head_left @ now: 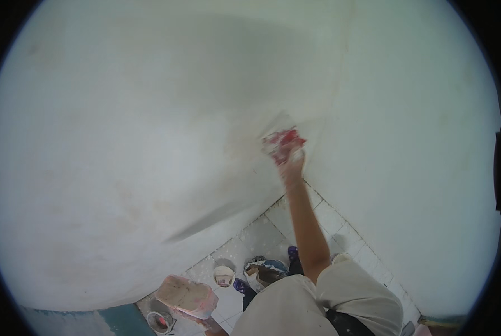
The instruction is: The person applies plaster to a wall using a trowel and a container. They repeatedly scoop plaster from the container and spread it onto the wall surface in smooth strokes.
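Observation:
Raised toward the wall corner, my right hand [292, 164] is closed round a red putty spreader [286, 144] smeared with white. Its pale blade meets or nearly meets the left wall [149, 123]; motion blur hides the exact contact. Low on the left, my left hand [204, 323] supports a pink rectangular plastic tub [205, 304] from beneath. Most of that hand's fingers are hidden under the tub. Greyish-white paste [184, 292] lies inside the tub.
White walls meet at a corner above a tiled floor [261, 235]. A small white pot [224, 275], a larger bucket [264, 271] with stuff in it and a handled pail [159, 322] stand below. My knees [290, 308] and purple-shod feet show there.

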Motion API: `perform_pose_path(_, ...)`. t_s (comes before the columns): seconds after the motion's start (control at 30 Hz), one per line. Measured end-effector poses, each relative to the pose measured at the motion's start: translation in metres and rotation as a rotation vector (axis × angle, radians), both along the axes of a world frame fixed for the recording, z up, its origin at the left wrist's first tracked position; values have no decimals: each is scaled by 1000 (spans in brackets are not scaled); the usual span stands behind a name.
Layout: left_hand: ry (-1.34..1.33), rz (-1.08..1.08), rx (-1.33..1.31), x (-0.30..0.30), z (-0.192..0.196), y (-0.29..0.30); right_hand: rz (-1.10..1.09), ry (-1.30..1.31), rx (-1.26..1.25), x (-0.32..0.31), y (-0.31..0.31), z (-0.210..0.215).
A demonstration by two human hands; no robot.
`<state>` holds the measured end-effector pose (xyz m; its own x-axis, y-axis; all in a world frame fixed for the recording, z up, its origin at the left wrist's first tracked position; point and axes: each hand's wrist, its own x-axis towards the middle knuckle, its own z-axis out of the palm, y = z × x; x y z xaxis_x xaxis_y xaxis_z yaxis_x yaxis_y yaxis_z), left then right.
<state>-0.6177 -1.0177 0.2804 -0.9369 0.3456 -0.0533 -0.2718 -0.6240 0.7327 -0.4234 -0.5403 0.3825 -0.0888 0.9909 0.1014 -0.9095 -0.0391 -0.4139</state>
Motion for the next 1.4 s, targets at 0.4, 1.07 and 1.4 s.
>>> perform_pose_path(0.4,-21,-40,92,-16,26,-7,-198,-263,121,6,66,158)
perform_pose_path(1.07,2,30,163,-64,54,-73,13,19,123,-52,-12,243)
perform_pose_path(1.4,176,81,235,-91,58,-145,-1298,-1115,1025,-182,-215,324)
